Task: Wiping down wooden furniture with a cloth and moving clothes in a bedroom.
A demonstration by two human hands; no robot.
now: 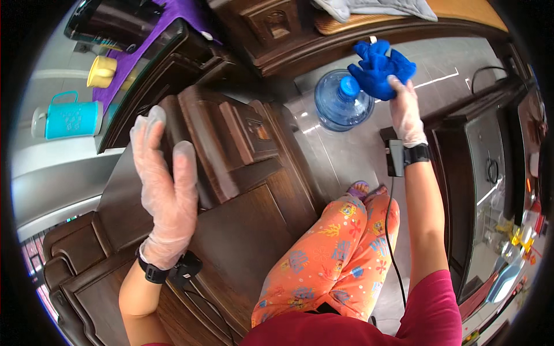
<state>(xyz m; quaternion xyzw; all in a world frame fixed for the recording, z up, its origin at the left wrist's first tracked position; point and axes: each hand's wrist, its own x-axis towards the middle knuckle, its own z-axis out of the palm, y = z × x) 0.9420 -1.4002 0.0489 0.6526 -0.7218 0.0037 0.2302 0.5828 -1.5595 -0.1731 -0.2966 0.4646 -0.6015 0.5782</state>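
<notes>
My right hand (406, 108), in a clear disposable glove, grips a bunched blue cloth (381, 71) with a small white tag. Just below and left of the cloth, a large blue plastic water jug (344, 106) with a blue cap stands on the floor. My left hand (166, 186), gloved the same way, is raised with the palm showing and the thumb apart from the fingers. Nothing is in it. Behind that hand is a dark wooden bench (246, 229) with a carved armrest (251, 134).
A side table carries a purple runner (130, 65), a yellow cup (102, 71) and a turquoise pitcher (72, 119). At right stands a dark glass-topped cabinet (484, 142). A grey cushion (385, 8) lies on a wooden seat at the top. A black cable (388, 229) runs from the right wrist device.
</notes>
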